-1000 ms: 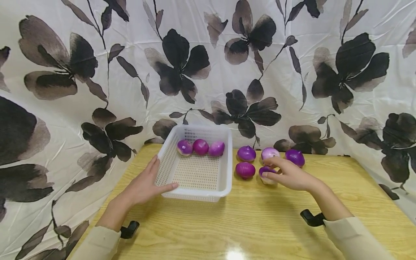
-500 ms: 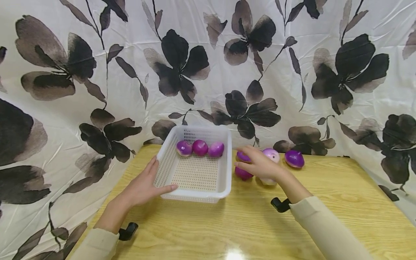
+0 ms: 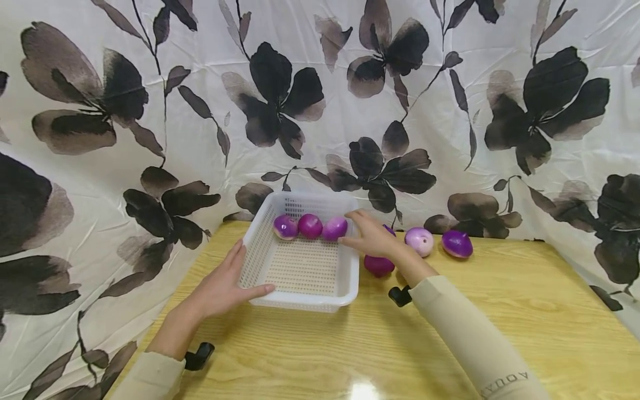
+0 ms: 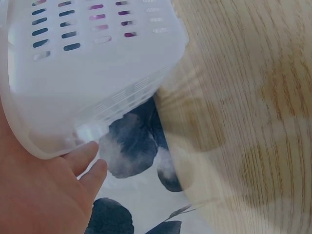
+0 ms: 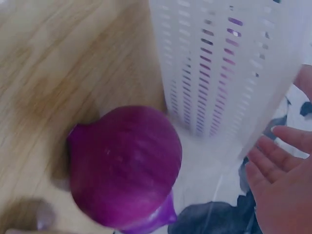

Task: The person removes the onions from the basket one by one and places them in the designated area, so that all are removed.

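A white perforated plastic basket (image 3: 300,300) stands on the table with three red onions (image 3: 310,226) in a row toward its far side. My left hand (image 3: 220,283) grips its near left corner, thumb over the rim and fingers along the outside, tucked beneath the rim in the left wrist view. My right hand (image 3: 372,236) is at the basket's right rim, fingers loosely bent and spread, thumb on the inner side. No onion shows in it. Just right of the basket, a magenta onion (image 3: 378,265) sits under the right wrist, large in the right wrist view.
On the wooden table (image 3: 310,355), a pale onion (image 3: 419,241) and a dark purple onion (image 3: 457,244) lie farther right. Another purple onion (image 3: 389,229) is partly hidden by the right hand. A floral cloth (image 3: 320,111) hangs close behind the basket.
My right hand has moved left from above the onions to the basket's right rim, holding no onion. The left hand has kept its place on the basket.
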A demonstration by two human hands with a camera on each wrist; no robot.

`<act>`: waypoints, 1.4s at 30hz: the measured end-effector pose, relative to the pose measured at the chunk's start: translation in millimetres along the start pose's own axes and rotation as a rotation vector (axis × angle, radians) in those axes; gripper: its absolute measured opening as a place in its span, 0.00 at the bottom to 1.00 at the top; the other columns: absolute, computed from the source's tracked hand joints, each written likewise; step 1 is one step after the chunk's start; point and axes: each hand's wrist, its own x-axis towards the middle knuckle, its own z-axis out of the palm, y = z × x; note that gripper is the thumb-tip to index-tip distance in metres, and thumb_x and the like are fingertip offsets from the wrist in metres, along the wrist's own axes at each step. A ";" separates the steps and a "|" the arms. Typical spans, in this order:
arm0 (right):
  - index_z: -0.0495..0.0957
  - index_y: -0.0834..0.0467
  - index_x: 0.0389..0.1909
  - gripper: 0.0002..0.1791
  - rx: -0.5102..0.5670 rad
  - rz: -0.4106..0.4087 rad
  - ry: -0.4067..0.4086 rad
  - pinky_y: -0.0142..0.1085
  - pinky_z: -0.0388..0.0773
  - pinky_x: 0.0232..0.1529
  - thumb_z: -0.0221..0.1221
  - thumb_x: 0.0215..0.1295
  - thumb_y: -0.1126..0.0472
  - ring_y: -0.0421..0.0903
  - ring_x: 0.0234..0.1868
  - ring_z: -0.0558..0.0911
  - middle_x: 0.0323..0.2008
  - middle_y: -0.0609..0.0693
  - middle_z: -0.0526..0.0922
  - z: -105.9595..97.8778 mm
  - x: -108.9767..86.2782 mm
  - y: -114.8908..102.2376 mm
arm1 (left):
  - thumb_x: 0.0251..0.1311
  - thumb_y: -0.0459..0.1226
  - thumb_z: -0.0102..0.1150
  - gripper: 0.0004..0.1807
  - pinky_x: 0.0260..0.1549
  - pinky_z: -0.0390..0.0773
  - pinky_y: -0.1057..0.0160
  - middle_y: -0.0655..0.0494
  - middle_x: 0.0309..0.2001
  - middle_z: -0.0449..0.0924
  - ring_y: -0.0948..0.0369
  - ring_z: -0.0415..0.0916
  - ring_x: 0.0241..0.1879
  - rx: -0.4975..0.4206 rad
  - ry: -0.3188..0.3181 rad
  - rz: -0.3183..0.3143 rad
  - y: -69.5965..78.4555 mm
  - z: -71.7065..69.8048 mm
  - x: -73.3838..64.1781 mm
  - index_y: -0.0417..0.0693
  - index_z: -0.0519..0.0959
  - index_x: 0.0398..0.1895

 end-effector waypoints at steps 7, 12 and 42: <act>0.64 0.65 0.64 0.41 -0.111 0.012 -0.008 0.47 0.65 0.62 0.63 0.56 0.44 0.54 0.59 0.70 0.59 0.59 0.69 14.1 18.2 -3.3 | 0.40 0.76 0.50 0.69 0.60 0.57 0.37 0.49 0.74 0.28 0.39 0.46 0.69 0.009 0.011 0.012 0.9 0.0 1.1 0.41 0.37 0.74; 0.66 0.64 0.62 0.40 -0.198 0.063 -0.034 0.49 0.68 0.60 0.62 0.56 0.42 0.57 0.55 0.73 0.56 0.59 0.71 22.7 30.8 -10.4 | 0.39 0.76 0.50 0.69 0.60 0.57 0.38 0.50 0.75 0.27 0.40 0.46 0.69 0.009 0.009 0.000 -0.4 -0.6 0.3 0.42 0.37 0.74; 0.77 0.59 0.39 0.26 -0.416 0.108 -0.043 0.46 0.70 0.50 0.66 0.49 0.42 0.55 0.44 0.75 0.39 0.54 0.78 47.2 49.1 -18.7 | 0.38 0.77 0.50 0.70 0.62 0.57 0.40 0.49 0.75 0.30 0.42 0.46 0.70 0.016 0.023 0.002 -0.4 2.3 -0.3 0.41 0.38 0.74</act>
